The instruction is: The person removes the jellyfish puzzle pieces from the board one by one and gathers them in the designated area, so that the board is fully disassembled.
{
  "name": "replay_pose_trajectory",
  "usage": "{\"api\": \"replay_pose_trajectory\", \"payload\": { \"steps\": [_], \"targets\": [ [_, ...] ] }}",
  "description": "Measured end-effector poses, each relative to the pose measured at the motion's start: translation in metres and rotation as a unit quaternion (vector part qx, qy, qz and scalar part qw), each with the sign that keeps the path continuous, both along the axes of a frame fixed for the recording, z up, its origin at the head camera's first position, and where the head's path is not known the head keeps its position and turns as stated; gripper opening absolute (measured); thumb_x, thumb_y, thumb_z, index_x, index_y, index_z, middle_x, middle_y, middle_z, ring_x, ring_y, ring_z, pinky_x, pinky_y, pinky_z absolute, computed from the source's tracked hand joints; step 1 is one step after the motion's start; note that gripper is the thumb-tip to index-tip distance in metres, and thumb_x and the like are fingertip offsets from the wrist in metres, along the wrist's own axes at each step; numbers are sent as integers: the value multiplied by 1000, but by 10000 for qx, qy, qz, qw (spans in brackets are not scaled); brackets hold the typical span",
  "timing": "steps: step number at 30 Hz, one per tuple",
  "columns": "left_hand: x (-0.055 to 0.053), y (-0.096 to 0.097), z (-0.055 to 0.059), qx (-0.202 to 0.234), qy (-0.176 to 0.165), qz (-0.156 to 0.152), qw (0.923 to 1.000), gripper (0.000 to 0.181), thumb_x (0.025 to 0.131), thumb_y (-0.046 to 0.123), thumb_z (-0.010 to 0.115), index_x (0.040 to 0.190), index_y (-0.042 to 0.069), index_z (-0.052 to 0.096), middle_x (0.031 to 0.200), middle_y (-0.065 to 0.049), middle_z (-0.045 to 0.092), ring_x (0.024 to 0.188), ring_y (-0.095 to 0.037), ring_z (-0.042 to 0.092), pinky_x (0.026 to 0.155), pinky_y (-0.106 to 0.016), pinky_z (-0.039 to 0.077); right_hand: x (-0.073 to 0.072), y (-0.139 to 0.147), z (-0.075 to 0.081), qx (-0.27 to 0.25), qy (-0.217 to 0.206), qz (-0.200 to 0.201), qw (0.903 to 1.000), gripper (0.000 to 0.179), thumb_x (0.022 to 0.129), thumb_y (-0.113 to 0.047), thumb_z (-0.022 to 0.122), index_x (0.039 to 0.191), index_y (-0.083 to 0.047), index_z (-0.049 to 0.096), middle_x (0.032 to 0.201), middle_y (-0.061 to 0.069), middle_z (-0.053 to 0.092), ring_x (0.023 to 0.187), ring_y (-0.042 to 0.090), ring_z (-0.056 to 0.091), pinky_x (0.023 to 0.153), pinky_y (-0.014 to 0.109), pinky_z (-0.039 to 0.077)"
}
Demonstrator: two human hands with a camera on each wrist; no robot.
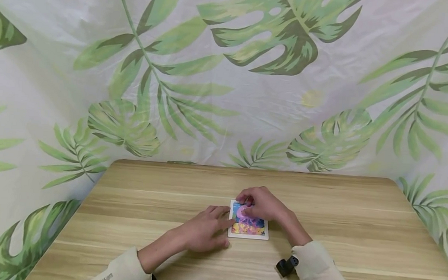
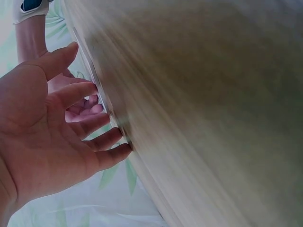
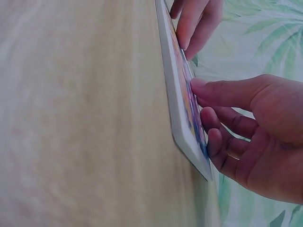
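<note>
A small square picture panel (image 1: 248, 235) with a white border lies flat on the table, printed in pink, blue and yellow. My left hand (image 1: 207, 230) is at its left edge, fingers spread and fairly straight, index fingertip touching the border. In the left wrist view the palm of the left hand (image 2: 52, 123) faces the camera and holds nothing. Over the panel's upper part is my right hand (image 1: 264, 205), its thumb on the print. From the right wrist view, the right hand (image 3: 255, 132) has curled fingers at the panel's surface (image 3: 173, 94); whether they pinch anything is hidden.
The panel rests on a wood-grain table (image 1: 159, 179) with rounded far corners. Behind the table hangs a pale cloth (image 1: 265, 112) with green leaf prints. A black wrist device (image 1: 287, 266) sits at the right sleeve (image 1: 322, 268), just above the tabletop.
</note>
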State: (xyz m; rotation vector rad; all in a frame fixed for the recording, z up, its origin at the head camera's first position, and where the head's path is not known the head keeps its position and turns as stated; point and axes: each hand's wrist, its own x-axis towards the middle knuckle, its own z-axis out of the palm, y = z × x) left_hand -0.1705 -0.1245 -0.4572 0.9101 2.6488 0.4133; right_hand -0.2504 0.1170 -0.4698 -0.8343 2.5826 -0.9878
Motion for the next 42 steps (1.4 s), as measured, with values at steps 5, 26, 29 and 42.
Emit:
{"api": "replay_pose_trajectory", "payload": {
  "steps": [5, 26, 29, 42],
  "targets": [
    [0, 1, 0, 16, 3, -83, 10000, 64, 103, 41, 72, 158, 12, 55, 172, -17, 38, 157, -40, 38, 127, -60, 37, -2, 3, -2, -68, 76, 169, 9998, 30, 92, 0, 79, 121, -7, 77, 103, 2, 75, 86, 10, 61, 78, 23, 52],
    [-5, 2, 9, -206, -209, -40, 9996, 62, 104, 40, 71, 159, 16, 55, 173, -15, 38, 159, -39, 37, 123, -56, 44, -2, 0, -3, 89, -121, 97, 9998, 29, 94, -2, 77, 122, -5, 79, 101, 3, 70, 88, 13, 56, 80, 26, 49],
    [-6, 3, 11, -232, -340, -26, 9991, 61, 105, 40, 70, 159, 18, 54, 173, -14, 37, 160, -38, 36, 123, -56, 44, -1, 0, -3, 110, -143, 73, 9998, 29, 94, -1, 77, 122, -5, 78, 101, 4, 67, 89, 15, 55, 79, 27, 48],
    [-6, 2, 13, -191, -385, -111, 9990, 61, 105, 39, 70, 159, 17, 55, 173, -14, 38, 159, -40, 37, 123, -57, 43, -3, 1, -7, -144, -177, -66, 9997, 24, 96, 1, 71, 117, -9, 77, 107, 3, 71, 90, 13, 58, 81, 26, 51]
  ]
}}
